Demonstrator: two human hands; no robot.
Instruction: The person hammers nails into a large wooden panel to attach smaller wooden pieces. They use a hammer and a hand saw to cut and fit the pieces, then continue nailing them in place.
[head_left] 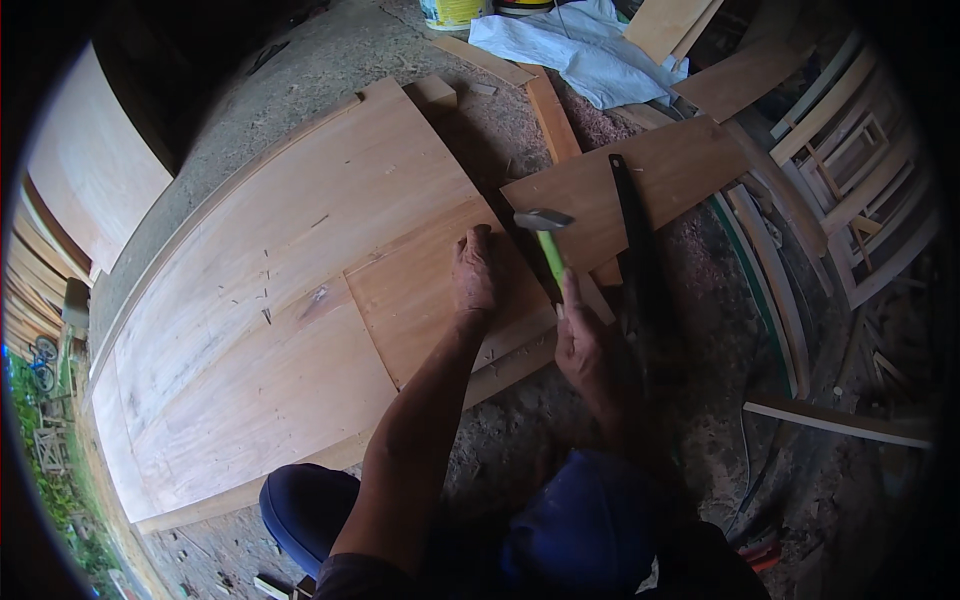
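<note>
My right hand (585, 345) grips the bright green handle of a hammer (543, 220), its metal head raised just right of my left hand. With fingers curled together, my left hand (474, 272) rests near the edge of a smaller plywood piece (400, 300). Whatever those fingers pinch is hidden. That piece lies on a large pale wooden panel (240, 380), low on the ground. Several loose nails (266, 315) are scattered on the panel to the left of my hand.
A handsaw (630, 215) lies across a plywood board (680, 165) on the right. Wooden frames (860, 190) lean farther right. A white sack (580, 50) and a yellow bucket (453, 12) are at the back. More panels (95, 160) stand at the left.
</note>
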